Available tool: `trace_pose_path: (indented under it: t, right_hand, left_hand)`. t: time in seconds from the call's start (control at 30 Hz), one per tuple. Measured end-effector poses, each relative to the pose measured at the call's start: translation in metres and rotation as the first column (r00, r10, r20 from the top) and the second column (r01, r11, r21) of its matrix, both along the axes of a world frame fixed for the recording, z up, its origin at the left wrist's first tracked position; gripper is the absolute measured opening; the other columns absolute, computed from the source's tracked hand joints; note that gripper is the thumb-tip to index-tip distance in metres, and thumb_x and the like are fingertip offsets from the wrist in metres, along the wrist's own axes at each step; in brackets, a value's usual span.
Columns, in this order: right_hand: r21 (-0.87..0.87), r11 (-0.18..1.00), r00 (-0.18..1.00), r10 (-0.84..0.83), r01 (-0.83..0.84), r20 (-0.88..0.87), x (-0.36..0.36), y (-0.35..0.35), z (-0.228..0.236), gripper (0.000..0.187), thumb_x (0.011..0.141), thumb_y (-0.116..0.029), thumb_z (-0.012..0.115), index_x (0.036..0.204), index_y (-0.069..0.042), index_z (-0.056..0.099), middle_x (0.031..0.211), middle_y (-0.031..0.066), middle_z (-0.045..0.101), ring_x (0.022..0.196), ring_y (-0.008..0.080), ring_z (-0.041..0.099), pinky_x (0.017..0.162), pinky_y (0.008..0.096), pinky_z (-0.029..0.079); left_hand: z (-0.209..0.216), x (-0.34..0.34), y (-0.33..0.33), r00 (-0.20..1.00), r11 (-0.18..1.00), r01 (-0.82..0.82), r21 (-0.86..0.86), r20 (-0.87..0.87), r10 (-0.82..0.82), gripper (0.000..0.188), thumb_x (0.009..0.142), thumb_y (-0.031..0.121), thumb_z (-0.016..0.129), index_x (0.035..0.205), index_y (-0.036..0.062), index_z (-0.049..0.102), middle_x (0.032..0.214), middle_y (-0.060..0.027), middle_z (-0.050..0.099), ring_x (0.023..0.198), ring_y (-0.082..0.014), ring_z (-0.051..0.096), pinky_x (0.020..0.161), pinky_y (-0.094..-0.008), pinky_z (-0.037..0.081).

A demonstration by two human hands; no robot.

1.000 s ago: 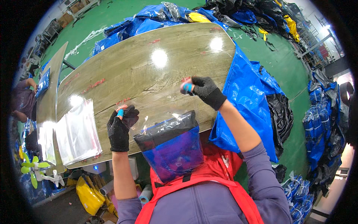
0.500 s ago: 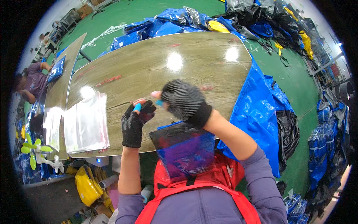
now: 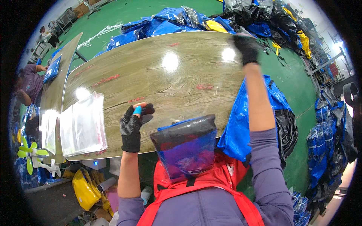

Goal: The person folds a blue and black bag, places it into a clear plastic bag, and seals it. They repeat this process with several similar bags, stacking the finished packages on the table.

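My left hand (image 3: 132,128), in a black glove with bare, partly blue-taped fingertips, hovers over the near edge of the wood-patterned table (image 3: 151,79). Its fingers are loosely bent and apart, and I see nothing in them. My right hand (image 3: 247,49), also black-gloved, reaches out over the table's far right corner; motion blurs its fingers. Between my arms, a folded black-and-blue bag in a clear plastic sleeve (image 3: 184,148) leans at the table's near edge, against my red apron (image 3: 226,169).
A stack of clear plastic sleeves (image 3: 83,126) lies at the table's left. Blue sheeting (image 3: 235,132) hangs off the right side. Packed blue bags (image 3: 166,24) are heaped behind the table. A green fan (image 3: 30,152) stands at the left, where another person (image 3: 30,81) works.
My right hand has swung away from my left hand, out to the table's far right corner. The left hand has barely moved, and the packed bag stays by my front.
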State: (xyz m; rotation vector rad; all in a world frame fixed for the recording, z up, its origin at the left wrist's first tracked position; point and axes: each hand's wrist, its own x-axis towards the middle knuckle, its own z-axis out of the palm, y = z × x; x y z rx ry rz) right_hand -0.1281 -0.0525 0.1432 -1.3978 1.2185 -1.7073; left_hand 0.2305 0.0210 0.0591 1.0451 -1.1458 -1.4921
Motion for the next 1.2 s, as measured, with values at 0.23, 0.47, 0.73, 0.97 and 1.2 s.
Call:
trace_pose_path:
  t: [0.23, 0.47, 0.73, 0.97, 1.2]
  right_hand:
    - [0.481, 0.788, 0.916, 0.39, -0.384, 0.093, -0.011, 0.076, -0.084, 0.037, 0.09, -0.022, 0.061, 0.125, -0.011, 0.058, 0.104, 0.0089, 0.069, 0.046, 0.008, 0.047, 0.043, 0.024, 0.039]
    - [0.398, 0.634, 0.732, 0.66, -0.663, 0.169, 0.0, 0.118, -0.079, 0.044, 0.089, -0.038, 0.063, 0.118, -0.005, 0.064, 0.135, 0.0118, 0.053, 0.121, 0.0267, 0.054, 0.097, 0.04, 0.046]
    - [0.579, 0.791, 0.325, 0.609, -0.196, -0.723, -0.005, 0.199, -0.049, 0.03, 0.083, -0.02, 0.059, 0.112, -0.018, 0.068, 0.124, 0.0188, 0.058, 0.11, 0.0355, 0.056, 0.092, 0.044, 0.044]
    - [0.327, 0.921, 0.374, 0.385, -0.21, -0.844, 0.095, 0.164, -0.06, 0.074, 0.075, -0.041, 0.064, 0.139, -0.012, 0.042, 0.135, 0.0186, 0.049, 0.123, 0.0411, 0.045, 0.104, 0.0575, 0.028]
    - [0.394, 0.75, 0.132, 0.387, 0.531, -0.913, -0.013, 0.326, -0.155, 0.088, 0.069, -0.051, 0.069, 0.141, -0.01, 0.038, 0.147, 0.0192, 0.035, 0.136, 0.0432, 0.03, 0.109, 0.0615, 0.017]
  left_hand:
    - [0.003, 0.027, -0.013, 0.976, 0.994, 0.072, 0.08, 0.202, -0.087, 0.036, 0.093, 0.026, 0.052, 0.121, 0.0053, 0.06, 0.109, -0.0143, 0.068, 0.043, -0.0034, 0.044, 0.041, -0.0207, 0.033]
    - [-0.005, 0.03, 0.021, 0.965, 0.979, 0.195, 0.059, -0.188, -0.181, 0.032, 0.09, 0.026, 0.062, 0.114, 0.0052, 0.058, 0.143, -0.023, 0.04, 0.126, -0.0332, 0.049, 0.106, -0.0451, 0.038]
    - [0.013, 0.048, 0.065, 0.36, 0.707, 0.611, -0.356, 0.92, 0.152, 0.01, 0.079, 0.0, 0.054, 0.08, 0.0021, 0.064, 0.12, -0.0159, 0.063, 0.118, -0.0366, 0.054, 0.098, -0.0427, 0.042]
    - [-0.016, -0.045, 0.051, 0.375, 0.691, 0.559, -0.457, 0.883, 0.281, 0.053, 0.087, 0.034, 0.058, 0.13, 0.0035, 0.05, 0.135, -0.0168, 0.05, 0.131, -0.0351, 0.039, 0.105, -0.0444, 0.033]
    - [-0.088, 0.014, 0.09, 0.917, 0.968, 0.213, 0.132, 0.314, -0.245, 0.074, 0.077, 0.036, 0.076, 0.134, 0.0018, 0.044, 0.124, -0.0101, 0.055, 0.113, -0.0203, 0.052, 0.098, -0.0366, 0.041]
